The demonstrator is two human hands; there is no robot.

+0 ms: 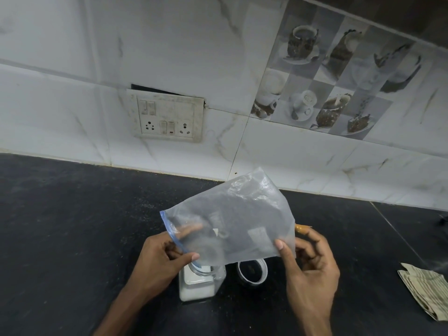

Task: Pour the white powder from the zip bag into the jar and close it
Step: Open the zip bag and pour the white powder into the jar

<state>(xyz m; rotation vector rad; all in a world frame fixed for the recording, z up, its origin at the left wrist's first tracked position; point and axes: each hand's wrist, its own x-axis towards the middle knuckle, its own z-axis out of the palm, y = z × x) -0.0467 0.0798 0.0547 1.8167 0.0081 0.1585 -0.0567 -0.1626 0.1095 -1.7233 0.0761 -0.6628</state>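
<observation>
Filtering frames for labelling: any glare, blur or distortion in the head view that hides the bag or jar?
Head view: dim, flat light; wide-angle bending curves the white marble wall tiles and counter edge. The clear zip bag with blue seal shows soft sheen, no hard glare, and veils the clear square jar of white powder. Left hand and right hand look sharp; the folded striped cloth softens at the edge.

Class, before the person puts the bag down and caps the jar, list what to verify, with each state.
1. Zip bag emptied: ok, looks clear.
2. Powder in jar: ok, white fill visible.
3. Jar upright on counter: ok.
4. Lid within reach: ok, beside the jar, off.
5. Jar mouth clear: not ok, bag's blue zip edge sits over it.
6. Left hand and right hand free: not ok, both hold the bag.
</observation>
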